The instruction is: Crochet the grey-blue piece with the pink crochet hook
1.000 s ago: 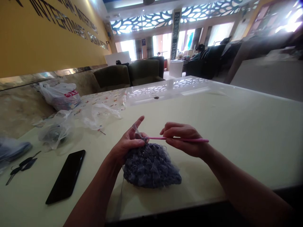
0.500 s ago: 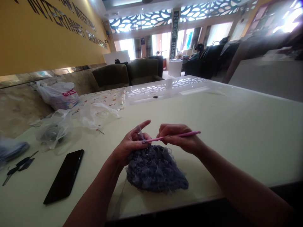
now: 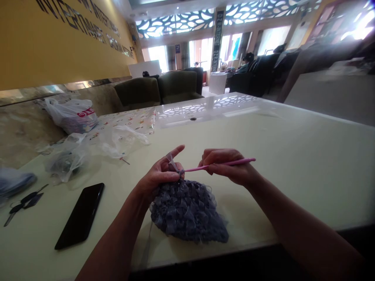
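Observation:
A grey-blue crocheted piece (image 3: 189, 212) with a ruffled, sheer texture hangs down to the table's near side. My left hand (image 3: 164, 171) pinches its top edge between thumb and fingers, the index finger stretched out. A sheer ribbon strand (image 3: 172, 160) runs over that hand to the stitches. In my right hand (image 3: 227, 166) is a pink crochet hook (image 3: 238, 161), held much like a pen and pointing left. Its tip meets the stitches by my left thumb; the exact loop is too small to tell.
On the table's left lie a black phone (image 3: 80, 216), keys (image 3: 25, 203) and thin plastic bags (image 3: 66, 158). A fuller white carrier bag (image 3: 72, 117) stands by the wall. Dark chairs (image 3: 178, 86) are beyond the table (image 3: 293, 156); a person (image 3: 247, 62) sits far back.
My right hand and the hook have moved a little right, away from my left hand. The crocheted piece has shifted slightly left, with my left hand still pinching its top.

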### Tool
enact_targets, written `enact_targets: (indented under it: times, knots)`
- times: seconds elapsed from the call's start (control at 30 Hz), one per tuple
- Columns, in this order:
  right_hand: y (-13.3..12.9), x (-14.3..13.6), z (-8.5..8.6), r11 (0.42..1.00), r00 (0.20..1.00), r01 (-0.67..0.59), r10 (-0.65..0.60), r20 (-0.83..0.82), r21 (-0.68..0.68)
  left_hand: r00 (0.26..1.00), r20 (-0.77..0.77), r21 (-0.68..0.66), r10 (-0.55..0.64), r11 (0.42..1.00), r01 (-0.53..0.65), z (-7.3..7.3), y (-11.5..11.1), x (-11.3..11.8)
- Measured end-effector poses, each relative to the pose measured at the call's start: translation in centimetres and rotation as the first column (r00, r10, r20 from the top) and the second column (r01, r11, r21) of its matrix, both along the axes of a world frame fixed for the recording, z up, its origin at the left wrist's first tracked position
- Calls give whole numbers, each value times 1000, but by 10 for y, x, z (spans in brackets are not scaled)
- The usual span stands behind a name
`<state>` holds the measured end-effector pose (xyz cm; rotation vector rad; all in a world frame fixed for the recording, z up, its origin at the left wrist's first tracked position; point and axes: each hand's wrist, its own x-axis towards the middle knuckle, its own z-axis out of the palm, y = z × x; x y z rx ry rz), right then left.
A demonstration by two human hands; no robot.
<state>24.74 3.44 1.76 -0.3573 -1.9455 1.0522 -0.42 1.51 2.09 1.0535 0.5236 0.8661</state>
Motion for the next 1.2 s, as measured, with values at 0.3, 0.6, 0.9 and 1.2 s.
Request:
enact_targets:
  times: [0.3, 0.6, 0.9, 1.2]
  knots:
    - [-3, -14, -8, 994, 998, -62, 62, -5, -87, 1000, -11, -14, -3, 1000, 3, -5, -3, 11]
    - [-13, -33, -11, 736, 905, 358, -425, -19, 574, 929, -147, 144, 341, 936, -321, -5, -18, 32]
    - [-23, -43, -23, 780, 809, 565, -588, 9, 270, 774, -195, 502, 602, 739, -449, -14, -24, 36]
    - [-23, -47, -32, 790, 800, 596, -599, -26, 142, 643, -209, 392, 737, 665, -635, -20, -12, 36]
